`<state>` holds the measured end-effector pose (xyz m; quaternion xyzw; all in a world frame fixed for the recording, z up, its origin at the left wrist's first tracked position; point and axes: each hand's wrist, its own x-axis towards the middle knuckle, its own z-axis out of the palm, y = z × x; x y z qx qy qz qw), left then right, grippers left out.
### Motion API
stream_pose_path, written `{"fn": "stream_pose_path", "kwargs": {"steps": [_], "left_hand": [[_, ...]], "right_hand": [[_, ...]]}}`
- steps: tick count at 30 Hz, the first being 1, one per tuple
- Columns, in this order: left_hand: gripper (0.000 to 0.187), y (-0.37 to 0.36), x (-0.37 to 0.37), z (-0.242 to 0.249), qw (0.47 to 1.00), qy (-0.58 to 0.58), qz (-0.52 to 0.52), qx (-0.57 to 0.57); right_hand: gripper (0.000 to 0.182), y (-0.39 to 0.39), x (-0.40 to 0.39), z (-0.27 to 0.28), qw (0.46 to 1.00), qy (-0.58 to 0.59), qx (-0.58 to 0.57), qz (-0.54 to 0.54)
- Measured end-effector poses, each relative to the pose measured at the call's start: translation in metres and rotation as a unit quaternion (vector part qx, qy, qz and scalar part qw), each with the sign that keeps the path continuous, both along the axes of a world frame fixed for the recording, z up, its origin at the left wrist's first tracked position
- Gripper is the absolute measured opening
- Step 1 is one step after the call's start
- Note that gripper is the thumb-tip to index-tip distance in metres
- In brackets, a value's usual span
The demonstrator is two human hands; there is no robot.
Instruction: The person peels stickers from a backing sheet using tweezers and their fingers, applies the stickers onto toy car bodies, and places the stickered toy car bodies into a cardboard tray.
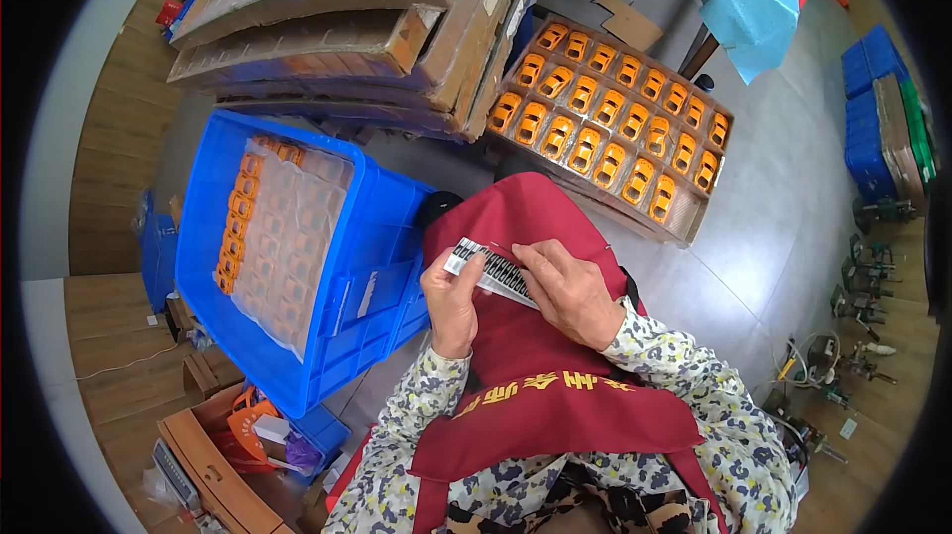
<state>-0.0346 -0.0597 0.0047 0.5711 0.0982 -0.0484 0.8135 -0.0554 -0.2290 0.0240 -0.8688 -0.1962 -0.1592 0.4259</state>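
A small white sheet with rows of black marks (506, 278) is held over the red apron on my lap. My left hand (455, 304) pinches its left end between thumb and fingers. My right hand (570, 291) has its fingertips pressed together at the sheet's upper right part; whether they grip the sheet or a small piece is too small to tell. Ahead to the right, a tray (677, 223) carries several orange toy cars (585, 150) in rows. To the left, a blue bin (362, 227) contains more orange cars, partly under a translucent sheet (288, 256).
Stacked cardboard trays (327, 13) stand above the blue bin. A table with a light blue cover (749, 8) is at the upper right. An open cardboard box (213, 474) lies at the lower left. Blue crates (871, 142) and metal tools (868, 306) line the right side.
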Motion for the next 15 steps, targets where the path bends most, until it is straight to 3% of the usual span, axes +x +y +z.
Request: {"fn": "stream_pose_path", "kwargs": {"steps": [15], "left_hand": [[0.002, -0.0002, -0.0039, 0.0016, 0.999, -0.01, -0.016, 0.04]], "right_hand": [[0.033, -0.0004, -0.0025, -0.005, 0.999, 0.002, -0.031, 0.004]]}}
